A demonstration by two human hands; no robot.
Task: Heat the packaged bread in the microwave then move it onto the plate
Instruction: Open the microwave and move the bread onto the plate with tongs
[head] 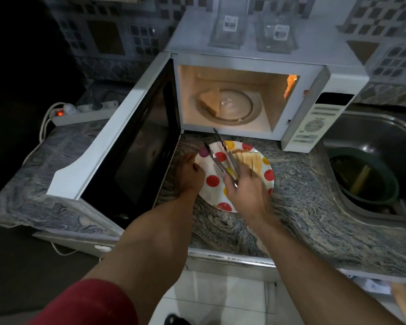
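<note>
The white microwave stands lit with its door swung open to the left. One slice of bread lies on the left of the glass turntable. In front sits a white plate with coloured dots, bearing several bread slices. My right hand grips metal tongs over the plate, tips pointing toward the microwave. My left hand holds the plate's left rim.
Two clear glass containers stand on top of the microwave. A steel sink holding a dark bowl lies to the right. A power strip sits at the back left. The granite counter's front edge is near me.
</note>
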